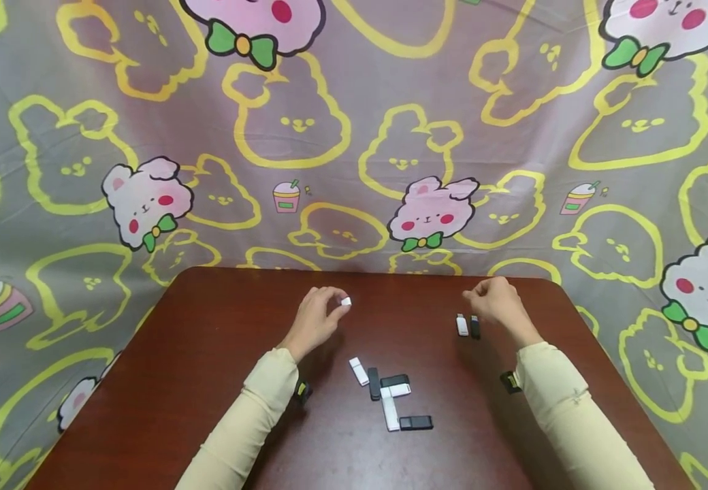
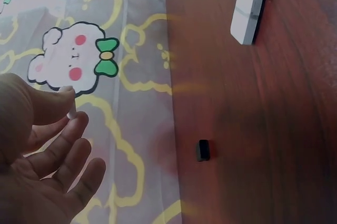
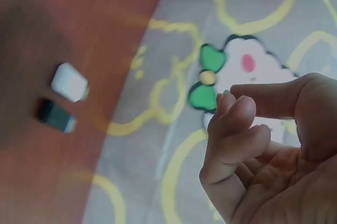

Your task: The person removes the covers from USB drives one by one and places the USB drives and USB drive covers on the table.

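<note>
1. Surface (image 1: pixel 219 381): dark reddish wood, with a cartoon-rabbit cloth (image 1: pixel 354 136) hung behind it and draped past its edges.
2. Left hand (image 1: pixel 317 318): raised just above the surface at about 11 o'clock from the central cluster. Thumb and forefinger are pinched together on a small white cap (image 1: pixel 346 301). The left wrist view shows the remaining fingers (image 2: pixel 68 150) loosely spread.
3. Right hand (image 1: pixel 496 299): at about 2 o'clock from the cluster, fingers curled with thumb near forefinger. No object is visible between them in either the head view or the right wrist view, so it appears to hold nothing.
4. Just beside the right hand, toward 7 o'clock of it, stand a white stick (image 1: pixel 462 325) and a black stick (image 1: pixel 475 327), side by side and upright in line.
5. Central cluster (image 1: pixel 391 398): several white and black sticks lying touching or overlapping, near the front edge between the forearms.
6. A small black cap (image 2: pixel 202 150) lies alone on the surface in the left wrist view.
7. Judgement: sorting or capping of the sticks seems under way; two are set aside. The next move likely calls for bringing the pinched white cap to a matching white stick, aligned end-on.
</note>
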A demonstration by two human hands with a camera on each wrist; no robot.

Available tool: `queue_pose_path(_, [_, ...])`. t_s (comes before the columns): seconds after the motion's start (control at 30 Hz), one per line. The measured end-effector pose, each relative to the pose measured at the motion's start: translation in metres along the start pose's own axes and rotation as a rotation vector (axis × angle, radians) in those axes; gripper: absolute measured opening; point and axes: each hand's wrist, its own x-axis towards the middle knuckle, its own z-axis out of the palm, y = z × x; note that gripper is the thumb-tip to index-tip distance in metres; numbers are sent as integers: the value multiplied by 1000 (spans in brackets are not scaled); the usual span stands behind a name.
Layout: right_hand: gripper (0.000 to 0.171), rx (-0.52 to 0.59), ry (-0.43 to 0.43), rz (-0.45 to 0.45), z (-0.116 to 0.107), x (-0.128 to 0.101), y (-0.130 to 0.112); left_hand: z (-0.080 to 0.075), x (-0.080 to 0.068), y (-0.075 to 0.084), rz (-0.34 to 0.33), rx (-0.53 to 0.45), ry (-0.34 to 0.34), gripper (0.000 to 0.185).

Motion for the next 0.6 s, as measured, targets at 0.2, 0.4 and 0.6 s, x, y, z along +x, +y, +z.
queue_pose_path(0.2, [29, 25, 34, -75, 1, -18, -15, 11, 13, -7, -23, 4, -51, 15])
queue_pose_path(0.4, [24, 50, 17, -120, 10, -36, -29, 21, 22, -21, -35, 49, -106, 13])
queue_pose_path(0.6, [18, 53, 26, -175, 15, -52, -48, 30, 27, -37, -13, 136, -120, 12])
